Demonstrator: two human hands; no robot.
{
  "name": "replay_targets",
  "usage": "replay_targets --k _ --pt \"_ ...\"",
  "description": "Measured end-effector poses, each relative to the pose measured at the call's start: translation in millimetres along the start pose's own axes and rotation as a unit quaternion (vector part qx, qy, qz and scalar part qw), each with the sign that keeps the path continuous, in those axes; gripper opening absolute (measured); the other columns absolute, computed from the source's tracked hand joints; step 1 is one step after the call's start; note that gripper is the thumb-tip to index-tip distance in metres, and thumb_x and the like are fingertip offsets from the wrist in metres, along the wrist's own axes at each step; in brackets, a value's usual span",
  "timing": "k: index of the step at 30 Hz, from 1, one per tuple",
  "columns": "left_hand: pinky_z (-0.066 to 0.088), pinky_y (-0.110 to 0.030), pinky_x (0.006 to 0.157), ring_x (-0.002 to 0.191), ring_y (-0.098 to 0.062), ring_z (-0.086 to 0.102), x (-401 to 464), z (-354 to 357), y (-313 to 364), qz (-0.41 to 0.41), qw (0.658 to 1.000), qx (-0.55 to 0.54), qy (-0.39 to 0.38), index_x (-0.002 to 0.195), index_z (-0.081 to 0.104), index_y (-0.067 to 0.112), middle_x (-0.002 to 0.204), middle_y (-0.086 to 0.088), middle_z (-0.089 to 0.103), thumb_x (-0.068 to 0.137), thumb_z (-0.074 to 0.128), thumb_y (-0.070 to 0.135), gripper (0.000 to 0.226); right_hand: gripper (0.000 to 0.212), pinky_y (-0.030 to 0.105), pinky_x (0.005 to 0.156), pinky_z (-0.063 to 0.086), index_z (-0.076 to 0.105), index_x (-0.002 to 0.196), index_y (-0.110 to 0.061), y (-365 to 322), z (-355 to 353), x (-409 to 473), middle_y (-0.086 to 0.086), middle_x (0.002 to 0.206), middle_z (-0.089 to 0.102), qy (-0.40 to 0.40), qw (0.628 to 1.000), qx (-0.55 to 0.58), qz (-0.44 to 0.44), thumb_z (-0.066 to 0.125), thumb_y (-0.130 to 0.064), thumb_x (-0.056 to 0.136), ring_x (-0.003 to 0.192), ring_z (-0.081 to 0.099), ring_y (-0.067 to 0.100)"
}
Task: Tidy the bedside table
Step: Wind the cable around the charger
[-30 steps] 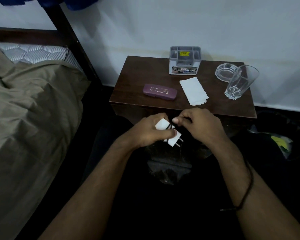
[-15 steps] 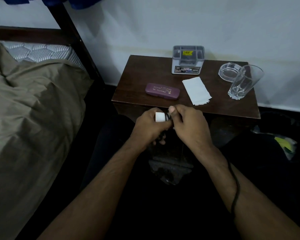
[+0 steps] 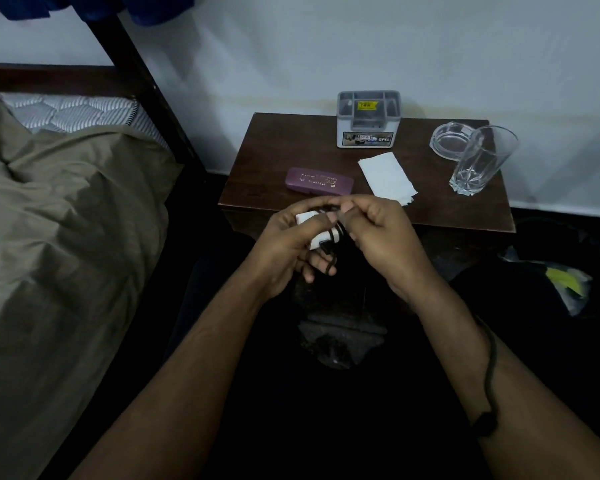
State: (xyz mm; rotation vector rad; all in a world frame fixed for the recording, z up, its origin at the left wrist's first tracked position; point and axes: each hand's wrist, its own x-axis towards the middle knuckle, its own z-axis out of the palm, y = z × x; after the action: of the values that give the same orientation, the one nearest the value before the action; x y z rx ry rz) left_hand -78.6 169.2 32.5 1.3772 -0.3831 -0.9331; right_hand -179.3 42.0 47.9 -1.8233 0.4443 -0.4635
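My left hand (image 3: 284, 247) grips a small white charger plug (image 3: 309, 223) just in front of the dark wooden bedside table (image 3: 267, 161). My right hand (image 3: 381, 237) pinches a thin dark cable (image 3: 335, 233) that is looped around the plug. Most of the plug is hidden by my fingers. On the table lie a maroon glasses case (image 3: 319, 181), a white folded paper (image 3: 387, 177), a grey desk organiser (image 3: 368, 118), a glass ashtray (image 3: 449, 143) and a drinking glass (image 3: 482, 161).
A bed with an olive-brown cover (image 3: 56, 237) fills the left side, with a dark bedpost (image 3: 142, 81) beside the table. A white wall stands behind. A bag with something yellow (image 3: 565, 278) lies on the dark floor at right.
Both hands have risen slightly toward the table's front edge. The plug has turned in my left hand and more dark cable now lies wound around it.
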Motion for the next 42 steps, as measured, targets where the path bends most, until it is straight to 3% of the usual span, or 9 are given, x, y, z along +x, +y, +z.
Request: replay_targets --k 4,9,15,20,24,27,33,39,42 --pt "0.048 -0.023 0.035 0.047 -0.028 0.072 0.0 4.1 -6.7 -0.011 0.999 0.036 0.029 0.121 0.066 0.019 0.079 -0.014 0.076 0.094 0.072 0.025 0.029 0.026 0.033 0.082 0.057 0.075 0.112 -0.018 5.2 3.5 1.4 -0.010 0.091 0.077 -0.028 0.995 -0.091 0.020 0.051 -0.019 0.103 0.085 0.071 0.004" --pt "0.045 -0.021 0.034 0.048 -0.027 0.072 3.0 1.6 -5.5 -0.002 0.998 0.003 0.068 0.119 0.058 0.012 0.075 -0.012 0.075 0.096 0.070 0.024 0.029 0.028 0.029 0.089 0.055 0.068 0.125 -0.023 0.8 6.2 -2.7 -0.009 0.105 0.076 -0.026 0.988 -0.149 -0.039 0.049 -0.026 0.104 0.098 0.070 0.005" --pt "0.030 -0.014 0.035 0.049 -0.013 0.066 10.4 -18.6 11.7 0.015 0.979 -0.142 0.144 0.128 0.052 0.019 0.089 -0.005 0.073 0.105 0.054 0.029 0.025 0.028 0.009 0.067 0.038 0.069 0.123 -0.022 0.1 11.1 -8.8 -0.040 0.067 0.058 -0.064 0.990 -0.090 -0.086 0.046 -0.022 0.107 0.067 0.058 -0.013" --pt "0.025 -0.013 0.032 0.049 -0.013 0.059 0.5 -24.6 18.5 -0.016 0.975 -0.218 0.033 0.113 0.066 0.019 0.071 -0.005 0.065 0.103 0.043 0.056 0.045 0.023 0.024 0.068 0.044 0.070 0.108 -0.025 -5.7 5.3 -8.0 -0.028 0.072 0.061 -0.133 0.988 -0.021 -0.077 0.048 -0.021 0.107 0.062 0.049 0.002" --pt "0.016 -0.017 0.039 0.039 -0.007 0.053 -3.2 -19.7 16.2 0.009 0.987 -0.158 -0.007 0.105 0.066 0.019 0.054 -0.001 0.061 0.093 0.046 0.072 0.059 0.021 0.008 0.070 0.040 0.069 0.103 -0.021 -8.6 -0.1 -13.3 -0.036 0.075 0.060 -0.176 0.971 -0.086 -0.134 0.049 -0.017 0.107 0.068 0.058 -0.005" --pt "0.015 -0.018 0.043 0.036 -0.003 0.047 -3.3 -15.9 13.7 0.009 0.992 -0.123 0.026 0.117 0.060 0.017 0.050 0.007 0.056 0.077 0.077 0.060 0.060 0.020 0.008 0.066 0.038 0.067 0.099 -0.025 -7.6 -5.5 -15.7 -0.036 0.073 0.058 -0.207 0.958 -0.142 -0.138 0.049 -0.020 0.107 0.070 0.059 -0.006" --pt "0.018 -0.014 0.038 0.031 -0.001 0.041 -2.7 -16.8 13.5 0.023 0.990 -0.142 0.012 0.118 0.062 0.018 0.049 0.008 0.056 0.078 0.072 0.055 0.055 0.019 0.029 0.062 0.045 0.069 0.098 -0.028 -3.9 -16.7 -9.7 -0.014 0.060 0.052 -0.248 0.952 -0.152 -0.095 0.052 -0.027 0.106 0.057 0.049 0.004" --pt "0.020 -0.010 0.033 0.028 -0.003 0.036 -8.0 -9.8 12.8 0.023 0.996 -0.069 -0.048 0.101 0.075 0.026 0.062 -0.001 0.063 0.078 0.076 0.039 0.026 0.019 0.031 0.071 0.049 0.071 0.094 -0.034 1.4 -13.3 -7.9 -0.024 0.066 0.062 -0.292 0.921 -0.252 -0.045 0.055 -0.033 0.103 0.066 0.059 -0.005" --pt "0.025 -0.010 0.033 0.032 -0.004 0.039 -11.2 -8.0 11.5 0.009 0.994 -0.015 -0.108 0.103 0.074 0.023 0.071 -0.011 0.066 0.081 0.076 0.034 0.025 0.021 0.038 0.077 0.054 0.072 0.101 -0.029 5.1 -19.6 -3.4 -0.004 0.087 0.072 -0.223 0.908 -0.355 0.004 0.061 -0.045 0.095 0.088 0.070 0.024"
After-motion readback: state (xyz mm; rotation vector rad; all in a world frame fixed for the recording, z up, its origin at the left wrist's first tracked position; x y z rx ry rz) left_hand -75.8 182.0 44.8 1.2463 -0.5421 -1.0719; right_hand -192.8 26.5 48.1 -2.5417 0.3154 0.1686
